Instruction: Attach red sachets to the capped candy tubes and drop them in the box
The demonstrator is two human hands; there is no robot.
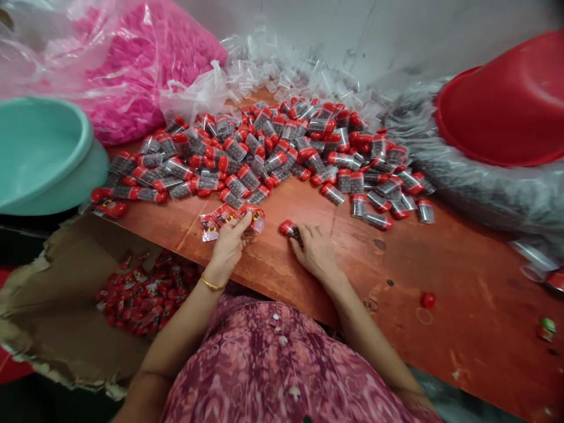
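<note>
My left hand (230, 247), with a gold bangle at the wrist, pinches a few red printed labels (224, 216) over the front edge of the table. To its right, my right hand (316, 249) rests low on the tabletop, its fingers around a small clear tube with a red cap (288, 228). The capped end points left, toward the labels, and dark contents show through the wall. Part of this tube is hidden under my fingers. Beyond both hands spreads a wide heap of similar red-capped tubes (249, 176) with dark contents.
Empty clear tubes (286, 76) lie behind the heap. A pink-filled bag (145, 64) and a teal basin (44, 158) stand left, a red tub (506, 106) on a plastic bag right. Below left, a carton (53, 329) holds labelled red pieces. A red cap (428, 300) lies right.
</note>
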